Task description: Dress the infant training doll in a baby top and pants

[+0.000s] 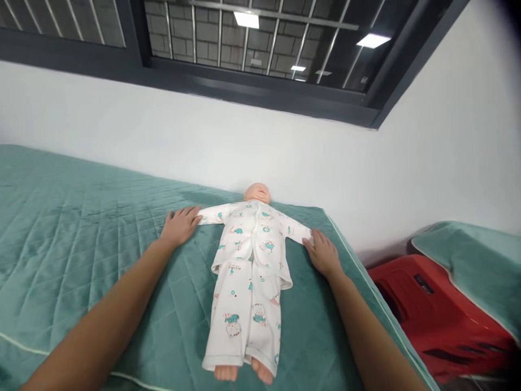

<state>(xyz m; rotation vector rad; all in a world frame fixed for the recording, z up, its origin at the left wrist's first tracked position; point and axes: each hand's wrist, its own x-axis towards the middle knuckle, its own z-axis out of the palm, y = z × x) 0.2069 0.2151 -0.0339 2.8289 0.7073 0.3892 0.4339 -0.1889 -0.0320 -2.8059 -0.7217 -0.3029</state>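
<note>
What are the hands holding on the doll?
Each hand rests at a sleeve end of the doll: left hand, right hand. Whether either grips it cannot be told.

One doll, two hands, one bed.
A single doll (249,255) in one printed suit (248,271) lies on one green bed (81,228); two hands, left (179,225) and right (323,253), flank it; one red crate (435,315), one window (260,49).

A green quilted bed (81,217) (against the wall), a doll (249,271) in white pyjamas flat on it.
</note>
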